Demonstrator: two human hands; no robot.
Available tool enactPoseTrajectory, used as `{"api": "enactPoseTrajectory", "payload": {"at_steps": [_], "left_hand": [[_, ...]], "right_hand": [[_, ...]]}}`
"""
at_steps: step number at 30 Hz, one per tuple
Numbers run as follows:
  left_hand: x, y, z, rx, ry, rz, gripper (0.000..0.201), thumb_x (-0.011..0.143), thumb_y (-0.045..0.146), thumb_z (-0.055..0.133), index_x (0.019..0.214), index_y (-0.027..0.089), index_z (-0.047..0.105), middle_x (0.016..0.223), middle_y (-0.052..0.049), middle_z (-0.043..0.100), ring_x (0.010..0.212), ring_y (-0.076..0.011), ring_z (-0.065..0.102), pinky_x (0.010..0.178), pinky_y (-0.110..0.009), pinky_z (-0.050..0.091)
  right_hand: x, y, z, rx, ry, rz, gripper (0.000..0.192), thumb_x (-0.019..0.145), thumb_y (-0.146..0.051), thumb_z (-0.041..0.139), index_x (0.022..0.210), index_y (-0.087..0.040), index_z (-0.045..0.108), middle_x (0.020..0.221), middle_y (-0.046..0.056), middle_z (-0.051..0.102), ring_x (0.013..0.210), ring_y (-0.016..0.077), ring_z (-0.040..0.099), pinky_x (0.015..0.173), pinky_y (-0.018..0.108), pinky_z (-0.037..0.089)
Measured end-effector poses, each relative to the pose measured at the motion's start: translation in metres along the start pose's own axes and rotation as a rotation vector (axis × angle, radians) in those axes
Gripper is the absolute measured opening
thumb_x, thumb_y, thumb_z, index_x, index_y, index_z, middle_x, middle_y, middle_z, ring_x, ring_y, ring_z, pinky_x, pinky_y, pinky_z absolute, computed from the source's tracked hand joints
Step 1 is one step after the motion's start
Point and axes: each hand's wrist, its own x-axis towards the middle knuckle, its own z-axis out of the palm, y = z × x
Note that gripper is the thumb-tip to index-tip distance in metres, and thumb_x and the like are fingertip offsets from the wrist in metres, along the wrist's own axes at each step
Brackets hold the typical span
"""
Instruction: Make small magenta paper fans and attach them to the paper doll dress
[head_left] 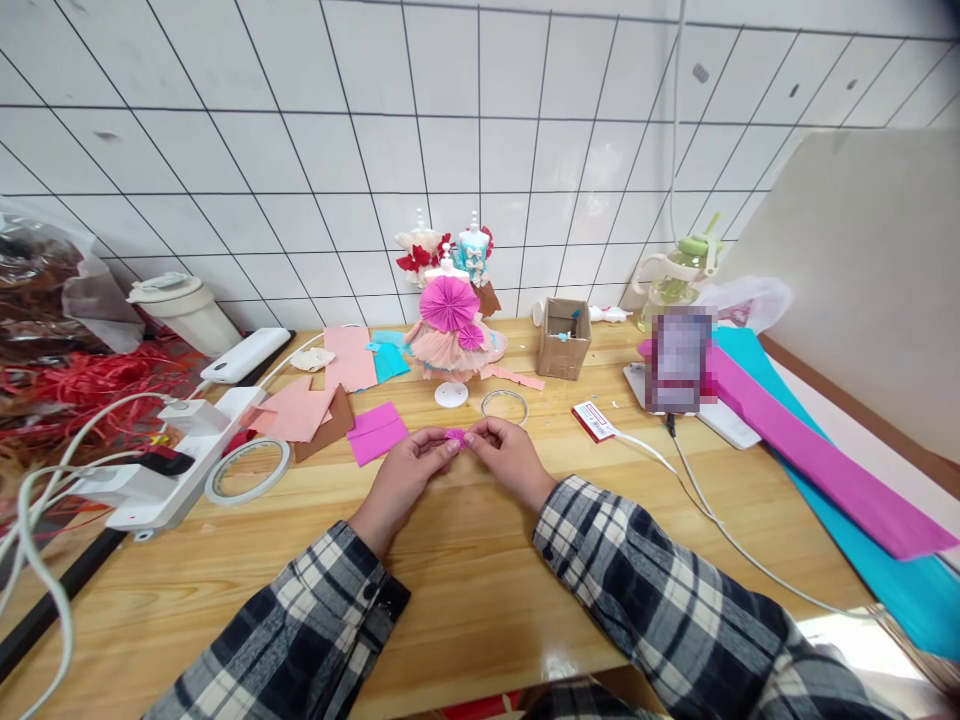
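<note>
A small piece of magenta crepe paper [456, 435] is pinched between my two hands, low over the wooden table. My left hand [409, 470] closes on its left side, and my right hand [510, 455] grips its right side with thumb and fingers. Just beyond stands a miniature dress form [448, 340] in a peach ruffled skirt with magenta pleated rosettes. Left of my left hand lies a folded magenta paper sheet [377, 432]. A thin tape ring [505, 394] rests behind my right hand.
Peach paper pieces [300, 410], a tape roll [247, 471] and a power strip [199, 450] with cables lie left. A small cardboard box [564, 340], a red-and-white packet [594, 422], a phone [679, 360] and long coloured paper sheets [832, 450] are right. Behind is a tiled wall.
</note>
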Motion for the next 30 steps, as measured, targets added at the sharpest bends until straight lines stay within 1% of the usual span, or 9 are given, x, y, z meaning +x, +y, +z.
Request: {"api": "enactPoseTrajectory", "payload": {"at_steps": [3, 7, 8, 12, 17, 19, 23, 27, 30], "left_hand": [[0.0002, -0.0015, 0.0003, -0.004, 0.025, -0.002, 0.033, 0.063, 0.036, 0.078, 0.085, 0.015, 0.068, 0.085, -0.006, 0.068, 0.075, -0.0154, 0.06, 0.067, -0.024, 0.046], [-0.0011, 0.0, 0.0029, 0.018, 0.03, -0.005, 0.033, 0.061, 0.037, 0.079, 0.082, 0.015, 0.068, 0.081, -0.005, 0.068, 0.071, -0.0149, 0.059, 0.065, -0.023, 0.045], [-0.0016, 0.0008, 0.0037, 0.04, 0.03, 0.001, 0.032, 0.061, 0.037, 0.079, 0.081, 0.015, 0.068, 0.079, -0.005, 0.068, 0.07, -0.0148, 0.059, 0.065, -0.023, 0.045], [-0.0031, 0.0028, 0.0055, 0.125, 0.016, 0.05, 0.03, 0.06, 0.038, 0.079, 0.078, 0.016, 0.069, 0.076, -0.004, 0.069, 0.069, -0.0163, 0.06, 0.065, -0.025, 0.046], [-0.0025, 0.0015, 0.0036, 0.146, -0.018, 0.054, 0.03, 0.069, 0.044, 0.072, 0.081, 0.016, 0.071, 0.079, -0.006, 0.068, 0.073, -0.0175, 0.06, 0.064, -0.026, 0.048], [-0.0025, 0.0005, 0.0029, 0.118, 0.01, 0.034, 0.031, 0.069, 0.044, 0.072, 0.082, 0.016, 0.072, 0.079, -0.007, 0.069, 0.076, -0.0182, 0.061, 0.065, -0.026, 0.049], [-0.0028, -0.0003, 0.0027, 0.026, 0.077, -0.016, 0.035, 0.066, 0.044, 0.074, 0.086, 0.015, 0.072, 0.087, -0.01, 0.071, 0.082, -0.021, 0.064, 0.067, -0.028, 0.05], [-0.0025, -0.0003, 0.0031, 0.027, 0.079, -0.013, 0.037, 0.065, 0.045, 0.076, 0.086, 0.015, 0.073, 0.085, -0.01, 0.071, 0.081, -0.0203, 0.064, 0.069, -0.029, 0.051], [-0.0023, -0.0007, 0.0037, 0.048, 0.069, -0.007, 0.036, 0.065, 0.045, 0.075, 0.084, 0.014, 0.073, 0.084, -0.009, 0.071, 0.078, -0.0187, 0.064, 0.069, -0.028, 0.05]], "right_hand": [[-0.001, -0.0007, 0.0001, 0.006, -0.015, -0.003, 0.021, 0.076, -0.037, 0.058, 0.078, -0.017, 0.06, 0.068, -0.001, 0.057, 0.059, 0.0101, 0.047, 0.056, 0.023, 0.04], [-0.0015, -0.0013, -0.0008, -0.018, 0.004, -0.047, 0.026, 0.075, -0.033, 0.059, 0.096, -0.019, 0.06, 0.081, 0.0, 0.059, 0.059, 0.0093, 0.046, 0.057, 0.022, 0.041], [-0.0014, -0.0013, -0.0011, -0.04, 0.006, -0.058, 0.024, 0.075, -0.033, 0.06, 0.095, -0.019, 0.06, 0.08, 0.0, 0.059, 0.059, 0.0093, 0.045, 0.056, 0.022, 0.04], [-0.001, -0.0006, -0.0014, -0.118, -0.004, -0.062, 0.015, 0.075, -0.032, 0.06, 0.078, -0.018, 0.062, 0.068, -0.001, 0.056, 0.058, 0.0104, 0.044, 0.054, 0.022, 0.038], [-0.001, 0.0006, -0.0006, -0.093, -0.017, -0.053, 0.016, 0.075, -0.032, 0.059, 0.078, -0.017, 0.061, 0.066, -0.002, 0.056, 0.057, 0.0102, 0.045, 0.054, 0.022, 0.037], [-0.0006, 0.0013, -0.0002, -0.073, -0.01, -0.039, 0.018, 0.075, -0.034, 0.06, 0.078, -0.017, 0.061, 0.066, -0.002, 0.056, 0.057, 0.0101, 0.045, 0.054, 0.022, 0.038], [0.0008, 0.0015, -0.0001, -0.022, 0.034, 0.027, 0.023, 0.074, -0.039, 0.061, 0.076, -0.016, 0.061, 0.063, -0.002, 0.055, 0.055, 0.0093, 0.043, 0.053, 0.022, 0.037], [0.0005, -0.0009, -0.0013, 0.017, -0.013, 0.006, 0.024, 0.074, -0.039, 0.062, 0.082, -0.016, 0.062, 0.068, -0.001, 0.057, 0.058, 0.0093, 0.045, 0.054, 0.022, 0.039], [0.0, -0.0009, -0.0019, -0.015, -0.037, 0.0, 0.022, 0.073, -0.037, 0.063, 0.081, -0.016, 0.062, 0.068, -0.001, 0.057, 0.058, 0.0092, 0.046, 0.054, 0.022, 0.039]]}}
